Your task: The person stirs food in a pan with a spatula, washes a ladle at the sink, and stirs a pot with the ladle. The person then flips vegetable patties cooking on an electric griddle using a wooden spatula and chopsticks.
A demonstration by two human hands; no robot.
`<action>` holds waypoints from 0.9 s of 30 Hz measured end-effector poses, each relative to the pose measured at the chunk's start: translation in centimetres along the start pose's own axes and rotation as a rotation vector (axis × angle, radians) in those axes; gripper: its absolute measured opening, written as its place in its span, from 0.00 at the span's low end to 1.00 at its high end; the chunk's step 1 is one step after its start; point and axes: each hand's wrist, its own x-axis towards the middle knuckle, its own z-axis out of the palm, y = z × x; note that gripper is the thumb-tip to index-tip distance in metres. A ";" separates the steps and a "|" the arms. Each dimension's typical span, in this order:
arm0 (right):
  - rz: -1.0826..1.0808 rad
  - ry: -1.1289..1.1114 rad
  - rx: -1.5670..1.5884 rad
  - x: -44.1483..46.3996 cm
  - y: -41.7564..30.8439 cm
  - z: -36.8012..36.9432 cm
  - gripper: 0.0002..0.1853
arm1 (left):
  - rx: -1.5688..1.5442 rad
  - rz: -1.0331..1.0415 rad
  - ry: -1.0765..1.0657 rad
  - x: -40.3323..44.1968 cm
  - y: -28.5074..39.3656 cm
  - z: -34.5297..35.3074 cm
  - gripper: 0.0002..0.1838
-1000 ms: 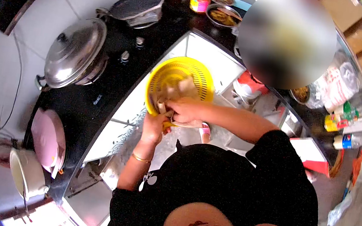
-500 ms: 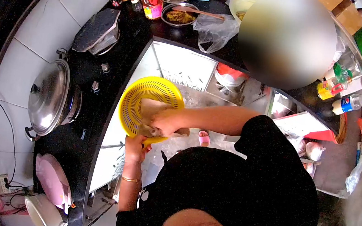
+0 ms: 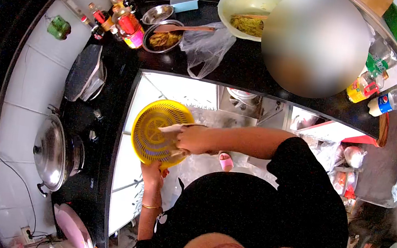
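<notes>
A yellow slotted basket [image 3: 149,132] is tilted in front of my body, its inside facing up. My left hand [image 3: 152,172] grips its near rim from below. Over the basket's right side, my right hand [image 3: 193,139] is closed round a beige cloth [image 3: 172,129], part of which sticks out past the fingers towards the basket's middle. The fingertips of my right hand are partly hidden by the cloth and the hand itself.
A lidded steel pot [image 3: 52,153] stands on the black counter at left. Bottles [image 3: 130,27], a bowl of food [image 3: 163,38], a plastic bag [image 3: 206,49] and a pale green bowl [image 3: 230,6] line the back counter. A round blur hides part of the right.
The view has turned to the right, showing more of the back counter. My right hand and the cloth have shifted from deep in the basket to its right side.
</notes>
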 end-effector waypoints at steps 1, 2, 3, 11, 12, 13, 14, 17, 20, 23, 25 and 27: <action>0.048 0.025 0.016 -1.3 1.4 -0.2 0.18 | -0.003 0.013 0.050 0.3 0.1 0.5 0.15; 0.096 0.052 0.033 -2.6 2.6 -0.7 0.17 | -0.007 0.025 0.103 0.6 0.0 0.6 0.14; 0.204 0.120 0.195 -4.3 4.1 -1.7 0.16 | -0.014 0.039 0.159 1.0 -0.2 0.6 0.14; 0.689 0.531 -0.179 -15.4 15.7 -7.4 0.28 | -0.329 -0.193 0.142 -0.6 0.0 1.9 0.10; 0.809 0.563 -0.179 -15.5 18.1 -5.4 0.27 | -0.369 -0.224 0.109 -0.6 -0.6 1.9 0.10; 0.929 0.594 -0.174 -15.6 20.5 -3.5 0.26 | -0.409 -0.252 0.068 -0.7 -1.0 1.9 0.10; 0.918 0.671 -0.161 -16.0 19.4 -4.0 0.25 | -0.421 -0.257 0.037 -1.1 -1.0 2.2 0.10; 0.837 0.734 0.036 -18.1 15.2 -3.3 0.25 | -0.450 -0.253 -0.057 -2.9 0.1 3.9 0.11; 0.672 0.825 0.401 -20.0 9.2 0.9 0.27 | -0.444 -0.242 -0.111 -4.9 0.0 4.1 0.12; 0.564 0.821 0.896 -22.0 -0.2 3.8 0.30 | -0.384 -0.239 -0.184 -7.0 -1.6 3.5 0.13; 0.677 0.728 1.027 -22.1 -8.1 4.4 0.35 | -0.332 -0.221 -0.223 -9.5 -2.5 3.4 0.13; 0.618 0.802 1.039 -22.0 -15.0 6.0 0.42 | -0.280 -0.267 -0.308 -11.9 -4.7 2.4 0.14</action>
